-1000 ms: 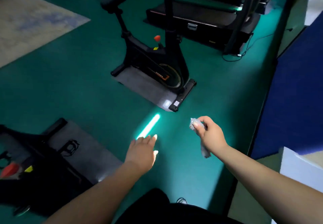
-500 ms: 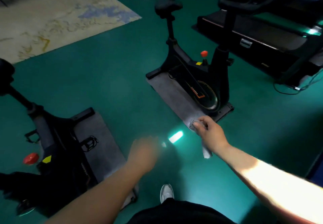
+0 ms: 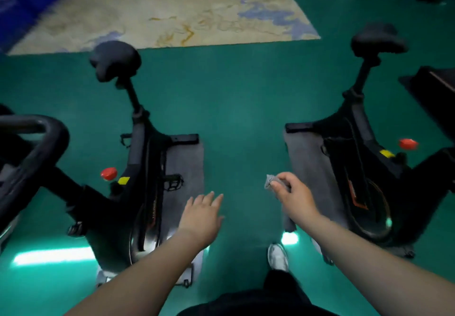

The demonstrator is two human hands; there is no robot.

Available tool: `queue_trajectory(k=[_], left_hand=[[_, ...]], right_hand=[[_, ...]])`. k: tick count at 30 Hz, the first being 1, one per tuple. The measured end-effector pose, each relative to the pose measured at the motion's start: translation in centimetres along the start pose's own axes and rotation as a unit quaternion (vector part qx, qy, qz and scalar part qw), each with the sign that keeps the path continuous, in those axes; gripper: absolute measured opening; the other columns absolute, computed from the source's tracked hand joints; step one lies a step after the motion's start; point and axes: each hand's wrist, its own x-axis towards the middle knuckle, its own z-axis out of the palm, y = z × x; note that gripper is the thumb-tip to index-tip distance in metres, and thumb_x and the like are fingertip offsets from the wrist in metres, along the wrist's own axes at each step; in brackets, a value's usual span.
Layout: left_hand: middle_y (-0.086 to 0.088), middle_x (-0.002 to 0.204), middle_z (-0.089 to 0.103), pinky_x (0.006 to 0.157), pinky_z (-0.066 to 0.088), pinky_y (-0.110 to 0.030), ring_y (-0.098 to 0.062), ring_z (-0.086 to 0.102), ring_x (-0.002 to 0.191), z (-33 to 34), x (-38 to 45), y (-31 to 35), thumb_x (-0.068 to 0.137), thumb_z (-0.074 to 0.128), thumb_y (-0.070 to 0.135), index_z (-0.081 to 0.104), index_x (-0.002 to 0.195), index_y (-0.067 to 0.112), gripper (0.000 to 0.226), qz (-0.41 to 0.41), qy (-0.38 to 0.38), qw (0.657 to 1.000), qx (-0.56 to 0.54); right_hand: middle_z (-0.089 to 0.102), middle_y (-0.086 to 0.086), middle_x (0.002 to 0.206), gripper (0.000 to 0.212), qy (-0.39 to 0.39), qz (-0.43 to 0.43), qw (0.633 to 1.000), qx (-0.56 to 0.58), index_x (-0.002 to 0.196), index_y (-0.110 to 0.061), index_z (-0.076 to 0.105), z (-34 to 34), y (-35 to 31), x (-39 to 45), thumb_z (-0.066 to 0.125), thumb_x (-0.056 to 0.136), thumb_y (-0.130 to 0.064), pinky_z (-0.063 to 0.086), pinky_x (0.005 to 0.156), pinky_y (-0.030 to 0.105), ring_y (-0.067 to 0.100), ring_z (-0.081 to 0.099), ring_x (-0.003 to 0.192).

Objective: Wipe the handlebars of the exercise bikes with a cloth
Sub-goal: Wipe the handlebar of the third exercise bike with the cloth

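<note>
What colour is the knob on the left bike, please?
Red, clearest in the head view.

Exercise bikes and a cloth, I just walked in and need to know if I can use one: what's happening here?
A person stands between two exercise bikes, pinching a crumpled grey cloth in the right hand. The left hand is open and holds nothing. The left bike's handlebar is in view at the left edge, and the cloth is not touching it. No wiping is under way at this moment.

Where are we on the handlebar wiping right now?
Nothing shows as wiped. In hand: the right hand grips the cloth; the left hand is open over the floor between two bikes. Left: the left bike's handlebar is untouched; the right bike's handlebar is out of view.
</note>
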Motion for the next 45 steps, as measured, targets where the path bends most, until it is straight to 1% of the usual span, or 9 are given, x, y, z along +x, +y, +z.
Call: queue_trajectory(k=[7, 11, 15, 20, 23, 28, 34, 40, 45], left_hand=[[0.000, 0.157, 0.020, 0.116, 0.014, -0.043, -0.022, 0.020, 0.142, -2.1, 2.5, -0.2, 0.097, 0.036, 0.045, 0.013, 0.150, 0.026, 0.061, -0.178, 0.022, 0.983, -0.049], [0.001, 0.156, 0.023, 0.114, 0.017, -0.042, -0.022, 0.022, 0.141, -3.0, 3.1, 0.0, 0.096, 0.036, 0.045, 0.016, 0.150, 0.026, 0.060, -0.251, 0.055, 0.963, -0.077], [0.001, 0.155, 0.024, 0.114, 0.017, -0.043, -0.022, 0.023, 0.139, -3.1, 2.7, -0.5, 0.095, 0.035, 0.047, 0.018, 0.149, 0.027, 0.060, -0.310, 0.068, 0.944, -0.088], [-0.001, 0.156, 0.023, 0.115, 0.017, -0.042, -0.023, 0.023, 0.140, -2.6, 2.5, -3.4, 0.095, 0.036, 0.047, 0.017, 0.150, 0.027, 0.061, -0.373, 0.061, 0.919, -0.109], [-0.001, 0.157, 0.020, 0.116, 0.014, -0.043, -0.023, 0.020, 0.141, -2.5, 2.8, -5.8, 0.095, 0.036, 0.046, 0.014, 0.150, 0.028, 0.062, -0.399, 0.057, 0.907, -0.124], [0.001, 0.158, 0.014, 0.116, 0.008, -0.044, -0.023, 0.014, 0.144, -3.3, 3.6, -9.2, 0.096, 0.036, 0.045, 0.013, 0.150, 0.028, 0.061, -0.425, 0.072, 0.893, -0.133], [0.003, 0.158, 0.018, 0.116, 0.006, -0.043, -0.022, 0.016, 0.143, -5.5, 4.2, -11.1, 0.096, 0.037, 0.044, 0.016, 0.150, 0.028, 0.060, -0.465, 0.102, 0.869, -0.137], [0.005, 0.155, 0.025, 0.116, 0.013, -0.037, -0.019, 0.023, 0.139, -7.2, 4.3, -11.6, 0.097, 0.037, 0.042, 0.022, 0.148, 0.028, 0.055, -0.529, 0.155, 0.825, -0.125], [0.005, 0.144, 0.043, 0.111, 0.023, -0.036, -0.020, 0.040, 0.129, -9.9, 5.0, -10.6, 0.093, 0.046, 0.036, 0.040, 0.141, 0.025, 0.049, -0.608, 0.205, 0.758, -0.116]], right_hand=[[0.065, -0.016, 0.086, 0.003, -0.158, -0.088, 0.983, -0.015, 0.088, -0.034, 0.060, 0.8, -4.2, 9.2, 0.060, 0.091, -0.034, 0.039, 0.059, 0.015, -0.002, 0.059, 0.077], [0.064, -0.022, 0.085, 0.017, -0.224, -0.142, 0.964, -0.016, 0.081, -0.044, 0.059, 1.4, -7.0, 12.7, 0.059, 0.092, -0.031, 0.038, 0.057, 0.003, -0.014, 0.055, 0.078], [0.060, -0.013, 0.099, 0.022, -0.270, -0.187, 0.944, -0.027, 0.084, -0.050, 0.058, 3.6, -9.7, 15.2, 0.055, 0.094, -0.031, 0.037, 0.069, 0.011, -0.006, 0.055, 0.087], [0.056, -0.011, 0.099, 0.026, -0.315, -0.236, 0.918, -0.035, 0.083, -0.053, 0.057, 8.0, -13.5, 17.5, 0.053, 0.095, -0.031, 0.036, 0.073, 0.012, -0.002, 0.054, 0.090], [0.059, -0.007, 0.104, 0.015, -0.342, -0.256, 0.903, -0.045, 0.099, -0.041, 0.065, 10.9, -15.8, 18.9, 0.054, 0.095, -0.032, 0.040, 0.078, 0.018, 0.005, 0.057, 0.094], [0.061, -0.007, 0.100, 0.010, -0.370, -0.286, 0.882, -0.060, 0.095, -0.034, 0.066, 15.2, -19.8, 20.3, 0.056, 0.094, -0.035, 0.042, 0.069, 0.016, 0.002, 0.057, 0.086], [0.063, -0.012, 0.099, 0.014, -0.404, -0.317, 0.857, -0.041, 0.097, -0.033, 0.065, 19.5, -24.1, 20.9, 0.053, 0.094, -0.039, 0.046, 0.070, 0.022, 0.000, 0.058, 0.087], [0.063, -0.013, 0.100, 0.014, -0.482, -0.369, 0.795, -0.016, 0.099, -0.032, 0.065, 23.7, -29.3, 20.5, 0.055, 0.092, -0.039, 0.043, 0.071, 0.018, -0.001, 0.058, 0.090], [0.064, -0.012, 0.101, 0.010, -0.570, -0.416, 0.708, 0.020, 0.097, -0.035, 0.064, 25.8, -34.4, 19.5, 0.057, 0.092, -0.036, 0.047, 0.078, 0.024, 0.002, 0.058, 0.093]])
